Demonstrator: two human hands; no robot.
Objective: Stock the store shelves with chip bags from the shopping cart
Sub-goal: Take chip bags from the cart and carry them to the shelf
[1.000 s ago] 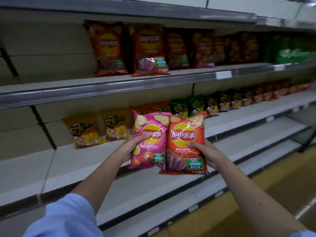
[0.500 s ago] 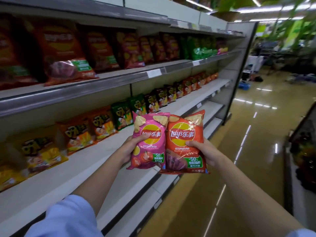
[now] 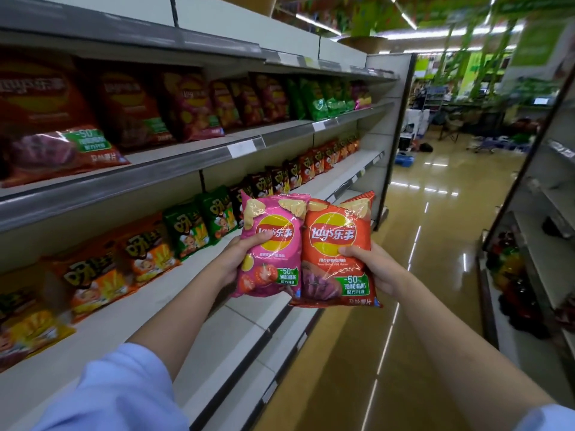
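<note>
**Two chip bags held up beside the shelves**

The left hand (image 3: 231, 262) grips a pink chip bag (image 3: 270, 247) by its left edge, thumb curled over the front of the bag and the other fingers hidden behind it. The right hand (image 3: 375, 269) grips an orange chip bag (image 3: 337, 253) by its right edge in the same way, thumb pressed on the front just under the yellow and red logo, fingers out of sight behind. Both bags are upright with their printed fronts facing the camera. They sit side by side and touch along their inner edges, the orange bag slightly overlapping the pink one.

Taking the pink bag as the landmark: the shelf unit (image 3: 217, 157) runs to its left and behind it. Just behind and left of the pink bag stands a row of small snack bags (image 3: 186, 228) in green, orange and yellow on the middle shelf. Above that row, on the upper shelf, stands a line of large red chip bags (image 3: 133, 110), with green bags (image 3: 323, 98) further along toward the far end. Below the pink bag lie the bare white lower shelves (image 3: 249, 321). To the right of both bags the glossy aisle floor (image 3: 435, 228) stretches away, and another shelf unit (image 3: 544, 228) stands well apart on the far right. Light blue sleeves (image 3: 118, 390) cover both upper arms.
</note>
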